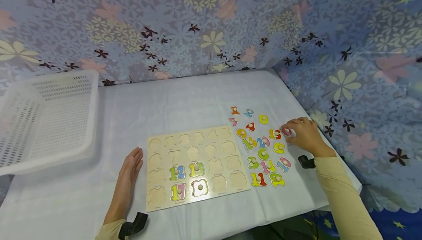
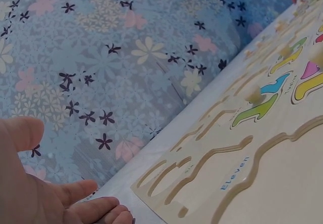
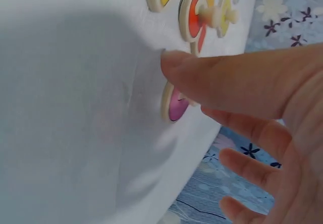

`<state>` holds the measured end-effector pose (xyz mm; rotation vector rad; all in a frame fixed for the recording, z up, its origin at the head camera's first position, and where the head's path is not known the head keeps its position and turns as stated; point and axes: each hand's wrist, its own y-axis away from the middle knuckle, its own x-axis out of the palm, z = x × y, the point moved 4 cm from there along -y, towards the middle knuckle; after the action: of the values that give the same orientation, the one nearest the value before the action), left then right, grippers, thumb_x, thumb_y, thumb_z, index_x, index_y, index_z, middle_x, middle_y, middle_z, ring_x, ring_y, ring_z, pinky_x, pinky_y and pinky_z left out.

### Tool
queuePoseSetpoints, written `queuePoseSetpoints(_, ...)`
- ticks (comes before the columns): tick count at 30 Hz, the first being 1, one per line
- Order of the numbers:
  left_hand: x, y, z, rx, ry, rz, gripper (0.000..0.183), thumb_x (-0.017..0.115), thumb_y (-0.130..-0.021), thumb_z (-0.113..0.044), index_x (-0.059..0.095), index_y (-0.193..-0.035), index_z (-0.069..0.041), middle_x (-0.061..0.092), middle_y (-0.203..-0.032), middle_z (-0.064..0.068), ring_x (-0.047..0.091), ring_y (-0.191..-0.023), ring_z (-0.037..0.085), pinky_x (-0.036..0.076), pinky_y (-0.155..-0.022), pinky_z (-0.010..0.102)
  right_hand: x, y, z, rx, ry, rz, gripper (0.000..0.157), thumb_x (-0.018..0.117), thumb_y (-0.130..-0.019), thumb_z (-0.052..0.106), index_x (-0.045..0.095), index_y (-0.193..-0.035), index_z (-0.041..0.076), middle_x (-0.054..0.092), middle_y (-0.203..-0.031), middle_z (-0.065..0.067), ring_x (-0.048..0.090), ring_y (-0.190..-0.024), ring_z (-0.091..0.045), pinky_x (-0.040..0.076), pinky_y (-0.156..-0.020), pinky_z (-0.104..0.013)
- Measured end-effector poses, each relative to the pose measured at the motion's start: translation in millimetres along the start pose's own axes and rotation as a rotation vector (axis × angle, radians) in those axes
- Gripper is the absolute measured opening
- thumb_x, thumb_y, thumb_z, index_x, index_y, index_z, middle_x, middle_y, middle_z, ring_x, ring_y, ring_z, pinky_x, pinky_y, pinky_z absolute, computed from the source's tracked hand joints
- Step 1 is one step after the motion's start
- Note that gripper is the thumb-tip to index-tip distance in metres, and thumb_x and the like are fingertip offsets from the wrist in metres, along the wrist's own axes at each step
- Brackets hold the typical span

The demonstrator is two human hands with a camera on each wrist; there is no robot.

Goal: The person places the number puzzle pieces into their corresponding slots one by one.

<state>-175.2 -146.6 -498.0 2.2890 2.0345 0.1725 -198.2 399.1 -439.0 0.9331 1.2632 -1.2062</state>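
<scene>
A wooden number puzzle board (image 1: pixel 201 163) lies on the table with several outlined recesses. Seated in it are the 12 (image 1: pixel 177 173), 13 (image 1: pixel 196 169) and 17 (image 1: pixel 178 192) pieces, plus a glare-whitened piece (image 1: pixel 199 187). At the right, my right hand (image 1: pixel 304 135) pinches a small pink puzzle piece (image 1: pixel 289 132) between thumb and index finger; the thumb hides part of this piece (image 3: pixel 177 104) in the right wrist view. My left hand (image 1: pixel 131 165) rests beside the board's left edge, fingers relaxed and holding nothing; the left wrist view shows this hand (image 2: pixel 65 193) near the Eleven recess.
Several loose number pieces with knobs, such as the 15 (image 1: pixel 275 134), 20 (image 1: pixel 263 142) and 11 (image 1: pixel 258 179), lie right of the board. A white plastic basket (image 1: pixel 90 122) stands at the far left. Floral cloth (image 1: pixel 165 31) hangs behind and along the right.
</scene>
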Motion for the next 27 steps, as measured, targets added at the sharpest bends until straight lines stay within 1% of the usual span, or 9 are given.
queuePoseSetpoints(5, 0.5, -0.2, -0.2, -0.004, 0.001, 0.003, 0.067, 0.031, -0.104, -0.047, 0.013, -0.155, -0.008, 0.016, -0.159, 0.007, 0.017, -0.145, 0.019, 0.023, -0.113, 0.019, 8.7, -6, -8, 0.03, -0.031, 0.066, 0.042, 0.081, -0.075, 0.007, 0.07, -0.116, 0.005, 0.062, -0.116, -0.021, 0.042, -0.114, -0.047, 0.029, -0.091, -0.071)
queuePoseSetpoints(9, 0.6, 0.0, -0.9, 0.001, 0.017, 0.007, 0.067, 0.031, -0.104, -0.047, 0.014, -0.155, -0.007, 0.017, -0.159, 0.007, 0.017, -0.145, 0.019, 0.022, -0.114, 0.02, 11.4, -7, -11, 0.046, -0.058, 0.078, 0.037, 0.079, -0.078, 0.006, 0.07, -0.114, 0.004, 0.062, -0.115, -0.022, 0.041, -0.113, -0.048, 0.031, -0.089, -0.07)
queuePoseSetpoints(12, 0.2, 0.4, -1.2, 0.007, 0.013, 0.009, 0.066, 0.031, -0.104, -0.046, 0.014, -0.155, -0.007, 0.017, -0.159, 0.007, 0.017, -0.145, 0.019, 0.022, -0.114, 0.021, 10.3, -6, -9, 0.056, -0.075, 0.046, 0.035, 0.08, -0.078, 0.009, 0.07, -0.111, 0.003, 0.061, -0.112, -0.023, 0.041, -0.113, -0.048, 0.033, -0.086, -0.067)
queuePoseSetpoints(15, 0.0, 0.4, -1.4, 0.003, 0.015, 0.008, 0.066, 0.031, -0.104, -0.046, 0.014, -0.155, -0.008, 0.017, -0.159, 0.006, 0.017, -0.145, 0.019, 0.022, -0.114, 0.021, 6.5, -6, 0, 0.056, -0.094, -0.028, 0.035, 0.082, -0.076, 0.012, 0.069, -0.107, 0.002, 0.061, -0.107, -0.022, 0.041, -0.111, -0.047, 0.035, -0.084, -0.065)
queuePoseSetpoints(18, 0.0, 0.5, -1.6, 0.002, 0.016, 0.007, 0.066, 0.031, -0.104, -0.046, 0.014, -0.155, -0.007, 0.017, -0.159, 0.007, 0.017, -0.145, 0.019, 0.022, -0.114, 0.022, 2.4, -11, 22, -0.001, -0.115, -0.119, 0.036, 0.084, -0.074, 0.014, 0.068, -0.104, 0.002, 0.061, -0.104, -0.02, 0.042, -0.109, -0.045, 0.036, -0.084, -0.064)
queuePoseSetpoints(21, 0.0, 0.6, -1.4, -0.001, 0.015, 0.009, 0.067, 0.031, -0.104, -0.047, 0.013, -0.155, -0.007, 0.017, -0.159, 0.006, 0.017, -0.145, 0.018, 0.022, -0.115, 0.023, 0.7, -22, 53, -0.107, -0.124, -0.183, 0.038, 0.086, -0.072, 0.014, 0.068, -0.104, 0.003, 0.062, -0.103, -0.017, 0.045, -0.107, -0.041, 0.038, -0.086, -0.062)
queuePoseSetpoints(24, -0.2, 0.8, -1.6, 0.001, 0.019, 0.013, 0.067, 0.031, -0.104, -0.047, 0.013, -0.155, -0.007, 0.016, -0.159, 0.006, 0.016, -0.145, 0.018, 0.021, -0.115, 0.023, 4.4, -38, 90, -0.216, -0.124, -0.21, 0.038, 0.087, -0.072, 0.016, 0.067, -0.102, 0.004, 0.062, -0.102, -0.013, 0.047, -0.106, -0.037, 0.04, -0.086, -0.058)
queuePoseSetpoints(27, -0.7, 1.2, -2.0, 0.006, 0.019, 0.013, 0.067, 0.031, -0.104, -0.047, 0.013, -0.155, -0.007, 0.017, -0.159, 0.006, 0.016, -0.145, 0.018, 0.021, -0.115, 0.024, 13.2, -54, 130, -0.318, -0.109, -0.197, 0.037, 0.086, -0.073, 0.021, 0.067, -0.101, 0.006, 0.062, -0.102, -0.009, 0.049, -0.105, -0.032, 0.042, -0.089, -0.052)
